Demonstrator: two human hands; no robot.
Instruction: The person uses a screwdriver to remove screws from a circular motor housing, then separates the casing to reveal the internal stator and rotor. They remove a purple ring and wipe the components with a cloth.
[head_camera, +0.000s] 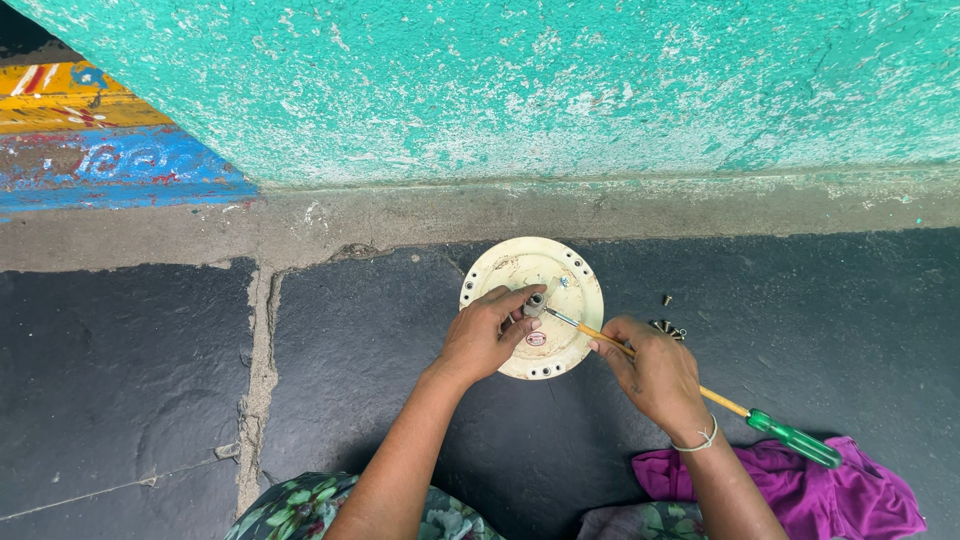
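A round cream metal cover plate (520, 268) with holes around its rim lies flat on the dark stone floor. My left hand (482, 335) rests on its left side, thumb and fingers pinching the small grey metal hub (534, 303) at its centre. My right hand (655, 372) grips a long tool (730, 403) with a yellow shaft and green handle. The thin metal tip of that tool touches the hub from the right. The green handle sticks out past my wrist to the lower right.
Several small screws (668, 326) lie on the floor right of the plate. A purple cloth (830, 495) sits at the lower right. A turquoise wall (520, 90) and concrete ledge (400, 215) run behind the plate. My patterned clothing (300, 508) shows at the bottom.
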